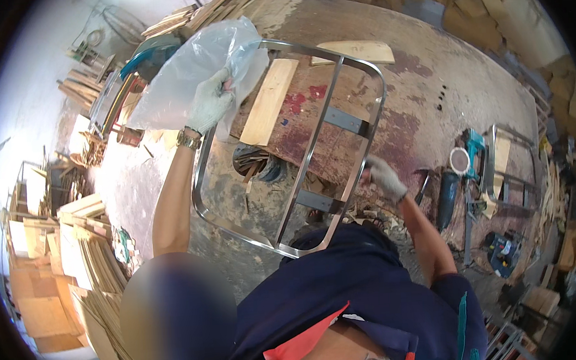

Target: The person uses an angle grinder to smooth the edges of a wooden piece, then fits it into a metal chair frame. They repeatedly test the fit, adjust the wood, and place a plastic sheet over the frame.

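My left hand [210, 100], in a pale knitted glove, is closed on a clear plastic bag [170, 81]. The bag hangs over the far left corner of a shiny metal frame [310, 159]. This frame has rounded corners, a long inner bar and two dark flat crosspieces; it stands tilted in front of me, its near end close to my shirt. On the frame's right side bar rests my gloved right hand [387, 177], with its fingers curled at the bar. Part of the frame's far left side is hidden behind the bag and my left hand.
A workbench [422, 112] bears a pale wooden board [270, 102], a curved wood piece [359, 51], a teal power tool [474, 152], a hammer [424, 183], a jigsaw [503, 252] and a second metal frame [513, 169]. A bucket of wood scraps [267, 168] stands below. Stacked boards [94, 251] lie left.
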The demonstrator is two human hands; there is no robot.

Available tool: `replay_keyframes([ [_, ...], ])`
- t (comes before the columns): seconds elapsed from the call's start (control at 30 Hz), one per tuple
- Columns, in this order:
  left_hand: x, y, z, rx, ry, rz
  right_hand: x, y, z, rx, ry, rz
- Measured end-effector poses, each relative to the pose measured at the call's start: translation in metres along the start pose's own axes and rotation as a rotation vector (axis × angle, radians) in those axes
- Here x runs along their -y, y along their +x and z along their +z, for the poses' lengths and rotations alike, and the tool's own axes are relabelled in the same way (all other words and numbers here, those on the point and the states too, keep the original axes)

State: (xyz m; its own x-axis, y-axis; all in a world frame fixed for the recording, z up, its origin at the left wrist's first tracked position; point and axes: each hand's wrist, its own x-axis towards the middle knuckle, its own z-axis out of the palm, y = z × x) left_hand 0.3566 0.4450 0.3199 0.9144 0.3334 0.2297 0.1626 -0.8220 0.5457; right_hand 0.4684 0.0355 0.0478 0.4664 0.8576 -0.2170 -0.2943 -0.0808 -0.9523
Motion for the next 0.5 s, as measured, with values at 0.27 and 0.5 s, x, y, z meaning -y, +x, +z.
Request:
replay_keyframes([
  [0.27, -0.101, 0.042, 0.057, 0.16, -0.03, 0.161, 0.07, 0.099, -0.001, -0.046, 0.101, -0.575],
  [0.5, -0.212, 0.023, 0.072, 0.337, -0.303, 0.319, 0.139, 0.088, -0.011, -0.77, -0.31, -0.849],
])
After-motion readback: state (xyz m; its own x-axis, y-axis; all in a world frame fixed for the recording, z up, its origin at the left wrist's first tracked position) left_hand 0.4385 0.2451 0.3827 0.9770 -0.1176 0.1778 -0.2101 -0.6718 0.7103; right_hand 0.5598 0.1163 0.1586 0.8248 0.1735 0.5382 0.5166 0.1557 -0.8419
